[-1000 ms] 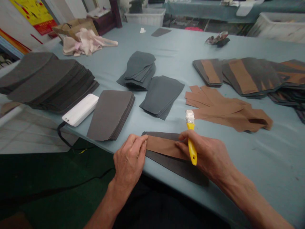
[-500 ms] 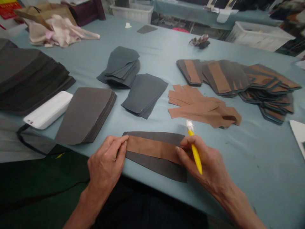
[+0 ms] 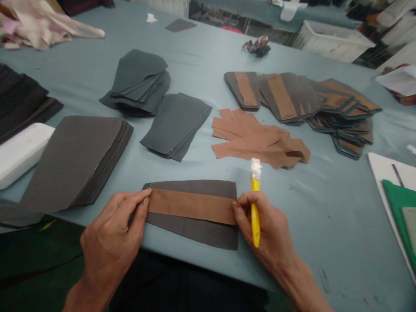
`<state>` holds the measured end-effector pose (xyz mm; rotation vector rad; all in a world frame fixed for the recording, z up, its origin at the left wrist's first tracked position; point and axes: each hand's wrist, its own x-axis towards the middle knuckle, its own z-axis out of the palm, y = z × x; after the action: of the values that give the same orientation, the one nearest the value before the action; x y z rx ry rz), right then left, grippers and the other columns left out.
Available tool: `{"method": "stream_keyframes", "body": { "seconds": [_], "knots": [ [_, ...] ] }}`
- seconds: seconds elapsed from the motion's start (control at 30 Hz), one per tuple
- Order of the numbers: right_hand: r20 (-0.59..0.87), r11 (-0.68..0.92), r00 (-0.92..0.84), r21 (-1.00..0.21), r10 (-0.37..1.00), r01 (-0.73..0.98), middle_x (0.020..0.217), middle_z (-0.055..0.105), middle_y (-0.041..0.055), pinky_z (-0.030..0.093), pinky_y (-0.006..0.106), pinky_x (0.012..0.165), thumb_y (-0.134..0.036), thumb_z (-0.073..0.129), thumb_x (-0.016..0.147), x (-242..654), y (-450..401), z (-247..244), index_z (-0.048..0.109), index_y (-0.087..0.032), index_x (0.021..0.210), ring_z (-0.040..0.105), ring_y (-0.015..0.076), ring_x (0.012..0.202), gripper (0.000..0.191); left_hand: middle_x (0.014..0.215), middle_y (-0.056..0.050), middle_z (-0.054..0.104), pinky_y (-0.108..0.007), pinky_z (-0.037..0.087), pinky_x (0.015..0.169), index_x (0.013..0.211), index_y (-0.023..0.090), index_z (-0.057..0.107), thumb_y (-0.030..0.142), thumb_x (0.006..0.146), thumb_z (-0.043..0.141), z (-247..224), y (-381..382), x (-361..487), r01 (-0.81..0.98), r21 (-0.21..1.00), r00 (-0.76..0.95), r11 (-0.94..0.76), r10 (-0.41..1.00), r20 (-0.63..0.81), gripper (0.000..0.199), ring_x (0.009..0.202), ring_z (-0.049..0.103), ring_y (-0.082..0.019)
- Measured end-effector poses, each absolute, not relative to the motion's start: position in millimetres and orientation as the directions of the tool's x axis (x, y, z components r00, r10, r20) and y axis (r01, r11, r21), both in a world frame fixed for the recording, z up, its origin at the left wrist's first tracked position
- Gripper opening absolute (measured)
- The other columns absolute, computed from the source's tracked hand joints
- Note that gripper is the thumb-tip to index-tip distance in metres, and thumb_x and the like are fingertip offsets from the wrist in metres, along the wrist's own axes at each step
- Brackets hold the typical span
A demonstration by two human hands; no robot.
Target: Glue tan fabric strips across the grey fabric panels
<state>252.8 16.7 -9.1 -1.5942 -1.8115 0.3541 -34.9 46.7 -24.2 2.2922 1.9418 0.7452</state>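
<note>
Pressing the end of the tan strip (image 3: pixel 191 207), which runs left to right along the dark grey panel (image 3: pixel 191 236), with my half-curled left hand (image 3: pixel 110 242), I close my right hand (image 3: pixel 263 229) around an upright yellow-handled brush (image 3: pixel 255 212) on the blue-grey table (image 3: pixel 325 208), white crates (image 3: pixel 331 41) beyond.

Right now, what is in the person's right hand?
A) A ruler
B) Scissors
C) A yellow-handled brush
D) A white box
C. The right hand grips the yellow-handled brush upright, its white-coated tip pointing away from the person, while the fingertips rest at the end of the brown strip.
</note>
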Motion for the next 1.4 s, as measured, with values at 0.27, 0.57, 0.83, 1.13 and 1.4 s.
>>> {"method": "stream_keyframes", "body": {
  "seconds": [0.27,0.57,0.83,1.13,1.4],
  "knots": [
    [0.265,0.222,-0.057,-0.651,0.963,0.726,0.072,0.059,-0.0078,0.043,0.019,0.052,-0.012,0.057,0.097,254,23,29,0.051,-0.027,0.094,0.052,0.0085,0.052,0.017,0.105,-0.006,0.075,-0.039,0.053,0.081,0.119,0.023,0.074,0.040,0.109,0.050,-18,47,-32,0.923,0.329,0.099,-0.201,0.948,0.302,0.032,0.095,0.073,-0.027],
    [0.300,0.305,-0.172,-0.482,0.938,0.821,0.071,0.060,-0.0073,0.041,0.021,0.054,-0.012,0.058,0.094,256,34,41,0.052,-0.026,0.096,0.053,0.0091,0.051,0.015,0.106,-0.006,0.075,-0.039,0.054,0.082,0.120,0.023,0.075,0.040,0.109,0.048,-21,46,-31,0.917,0.352,0.080,-0.186,0.953,0.293,0.033,0.097,0.073,-0.026],
    [0.352,0.336,-0.210,-0.347,0.912,0.876,0.075,0.068,-0.0040,0.041,0.022,0.058,-0.014,0.053,0.098,261,24,-4,0.055,-0.024,0.094,0.060,0.0115,0.056,0.011,0.105,-0.007,0.076,-0.037,0.053,0.080,0.119,0.021,0.077,0.039,0.108,0.050,-24,46,-33,0.915,0.347,0.086,-0.205,0.940,0.330,0.033,0.095,0.074,-0.026],
    [0.395,0.347,-0.216,-0.298,0.893,0.889,0.078,0.069,-0.0032,0.042,0.023,0.061,-0.011,0.052,0.099,258,25,-10,0.054,-0.023,0.096,0.064,0.0125,0.062,0.013,0.105,-0.008,0.076,-0.038,0.052,0.080,0.118,0.020,0.077,0.037,0.109,0.051,-25,46,-30,0.916,0.342,0.084,-0.209,0.935,0.345,0.032,0.095,0.073,-0.028],
    [0.404,0.306,-0.195,-0.231,0.894,0.923,0.074,0.067,-0.0021,0.039,0.024,0.060,-0.013,0.051,0.100,254,24,-16,0.057,-0.022,0.095,0.063,0.0142,0.062,0.013,0.102,-0.009,0.076,-0.037,0.050,0.077,0.118,0.017,0.077,0.036,0.109,0.051,-23,47,-29,0.922,0.326,0.089,-0.209,0.934,0.345,0.033,0.092,0.073,-0.028]
  ]
}}
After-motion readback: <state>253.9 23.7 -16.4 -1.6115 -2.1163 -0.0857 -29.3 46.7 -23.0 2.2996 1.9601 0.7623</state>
